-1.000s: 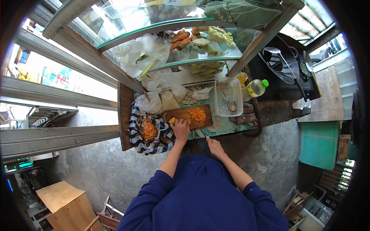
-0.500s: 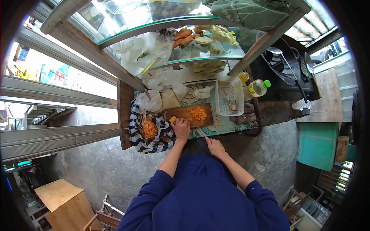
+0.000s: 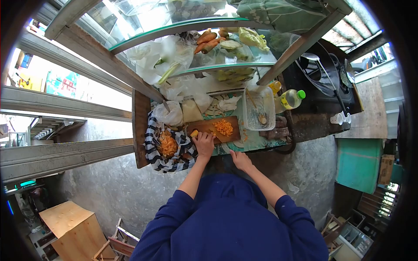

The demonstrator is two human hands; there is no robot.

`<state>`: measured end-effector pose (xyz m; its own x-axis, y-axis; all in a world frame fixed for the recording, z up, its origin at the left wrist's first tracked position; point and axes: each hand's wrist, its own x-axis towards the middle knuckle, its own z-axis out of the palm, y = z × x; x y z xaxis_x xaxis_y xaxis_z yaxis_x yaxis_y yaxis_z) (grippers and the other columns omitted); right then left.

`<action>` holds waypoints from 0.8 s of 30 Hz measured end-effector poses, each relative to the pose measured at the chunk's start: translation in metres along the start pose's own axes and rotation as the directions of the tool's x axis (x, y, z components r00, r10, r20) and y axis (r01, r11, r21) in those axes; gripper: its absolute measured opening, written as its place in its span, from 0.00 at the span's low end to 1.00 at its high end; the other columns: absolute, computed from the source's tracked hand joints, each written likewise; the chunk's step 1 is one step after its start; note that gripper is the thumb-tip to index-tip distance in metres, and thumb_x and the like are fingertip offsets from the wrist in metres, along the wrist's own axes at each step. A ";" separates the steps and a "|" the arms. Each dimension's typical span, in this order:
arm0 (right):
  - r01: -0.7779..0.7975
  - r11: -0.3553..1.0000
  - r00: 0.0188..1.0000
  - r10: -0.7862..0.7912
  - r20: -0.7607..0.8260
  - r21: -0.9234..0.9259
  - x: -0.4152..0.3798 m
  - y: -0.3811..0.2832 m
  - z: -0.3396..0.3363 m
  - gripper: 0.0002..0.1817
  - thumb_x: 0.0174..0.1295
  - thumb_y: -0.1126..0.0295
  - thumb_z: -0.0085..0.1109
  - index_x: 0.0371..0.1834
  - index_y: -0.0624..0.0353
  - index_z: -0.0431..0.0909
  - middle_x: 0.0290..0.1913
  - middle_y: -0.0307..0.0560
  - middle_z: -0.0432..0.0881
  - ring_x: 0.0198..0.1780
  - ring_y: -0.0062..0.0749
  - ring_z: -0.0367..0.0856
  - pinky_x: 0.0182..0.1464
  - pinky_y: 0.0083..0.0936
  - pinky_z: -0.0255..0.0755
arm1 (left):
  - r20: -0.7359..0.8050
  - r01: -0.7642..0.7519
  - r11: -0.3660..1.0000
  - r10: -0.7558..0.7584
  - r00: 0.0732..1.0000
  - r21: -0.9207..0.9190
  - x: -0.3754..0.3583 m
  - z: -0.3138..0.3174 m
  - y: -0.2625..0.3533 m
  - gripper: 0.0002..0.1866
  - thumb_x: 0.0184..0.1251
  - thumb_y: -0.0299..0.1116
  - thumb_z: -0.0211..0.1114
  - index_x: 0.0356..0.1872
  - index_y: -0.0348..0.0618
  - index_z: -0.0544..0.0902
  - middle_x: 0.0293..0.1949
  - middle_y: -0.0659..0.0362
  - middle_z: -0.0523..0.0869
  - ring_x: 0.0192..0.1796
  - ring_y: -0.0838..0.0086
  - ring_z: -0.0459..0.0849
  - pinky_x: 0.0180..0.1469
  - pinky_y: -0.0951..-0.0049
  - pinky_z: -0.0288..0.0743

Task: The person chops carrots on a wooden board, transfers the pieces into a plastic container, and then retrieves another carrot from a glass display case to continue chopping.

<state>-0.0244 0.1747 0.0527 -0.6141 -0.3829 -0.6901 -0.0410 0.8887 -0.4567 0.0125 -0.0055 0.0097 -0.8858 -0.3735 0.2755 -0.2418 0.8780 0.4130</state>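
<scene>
My left hand (image 3: 203, 145) rests on the wooden cutting board (image 3: 204, 126), its fingers closed over an orange piece of carrot (image 3: 194, 133). A small pile of chopped carrot (image 3: 224, 128) lies on the right part of the board. My right hand (image 3: 241, 159) is wrapped round the handle of a knife (image 3: 226, 148), just in front of the board's near edge. The blade points up and left towards the board, apart from the carrot piece. Left of the board, a bag with black and white stripes (image 3: 152, 152) holds orange peelings (image 3: 168, 145).
Right of the board stand a clear plastic tub (image 3: 260, 126) and a bottle with a green cap (image 3: 292, 99). Glass shelves (image 3: 226, 68) with carrots (image 3: 208, 43) and greens hang above. A stove with a wok (image 3: 317, 76) is at the far right.
My right hand has moved up and slightly left with the knife, bringing the blade nearer the board. My left hand stays on the carrot piece.
</scene>
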 end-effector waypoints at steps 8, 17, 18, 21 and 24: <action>-0.054 0.979 0.998 0.060 -0.027 0.196 -0.014 0.024 0.018 0.34 0.65 0.44 0.28 0.40 0.64 0.78 0.41 0.66 0.78 0.50 0.60 0.72 0.52 0.45 0.65 | 0.010 0.021 1.000 -0.021 1.000 0.008 0.000 0.000 -0.002 0.08 0.49 0.38 0.66 0.29 0.48 0.83 0.28 0.64 0.77 0.39 0.69 0.72 0.45 0.61 0.56; -0.040 0.998 0.983 0.030 -0.183 -0.054 -0.024 0.006 0.007 0.31 0.65 0.45 0.31 0.34 0.64 0.77 0.33 0.64 0.79 0.41 0.58 0.76 0.43 0.46 0.68 | -0.001 0.037 0.998 -0.037 0.999 0.054 -0.002 0.001 0.000 0.07 0.49 0.38 0.66 0.27 0.48 0.82 0.30 0.64 0.75 0.41 0.68 0.71 0.44 0.60 0.56; -0.038 0.998 0.983 0.027 -0.180 -0.055 -0.023 0.007 0.007 0.31 0.65 0.45 0.31 0.34 0.64 0.77 0.33 0.64 0.79 0.41 0.58 0.76 0.43 0.46 0.68 | -0.002 0.040 0.998 -0.040 0.999 0.057 -0.002 -0.001 -0.001 0.07 0.49 0.38 0.66 0.27 0.48 0.82 0.30 0.64 0.75 0.41 0.68 0.71 0.44 0.60 0.56; -0.037 0.997 0.977 0.023 -0.214 -0.063 -0.023 0.015 0.000 0.31 0.65 0.45 0.33 0.29 0.63 0.76 0.32 0.62 0.79 0.39 0.59 0.77 0.43 0.48 0.68 | 0.004 0.042 0.998 -0.042 0.999 0.041 -0.001 -0.001 0.001 0.07 0.50 0.38 0.65 0.27 0.48 0.81 0.30 0.63 0.75 0.40 0.68 0.71 0.44 0.60 0.56; -0.068 0.996 0.978 0.078 -0.194 0.060 -0.023 0.020 0.001 0.31 0.64 0.45 0.33 0.30 0.63 0.76 0.32 0.62 0.79 0.40 0.59 0.76 0.43 0.47 0.68 | 0.007 0.032 0.998 -0.033 0.999 0.049 -0.002 0.001 -0.001 0.07 0.50 0.37 0.65 0.27 0.48 0.81 0.30 0.63 0.75 0.40 0.68 0.71 0.44 0.61 0.56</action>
<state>-0.0104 0.2009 0.0595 -0.7565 -0.2559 -0.6019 0.0485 0.8958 -0.4418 0.0147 -0.0056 0.0080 -0.8800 -0.3999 0.2562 -0.2893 0.8792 0.3784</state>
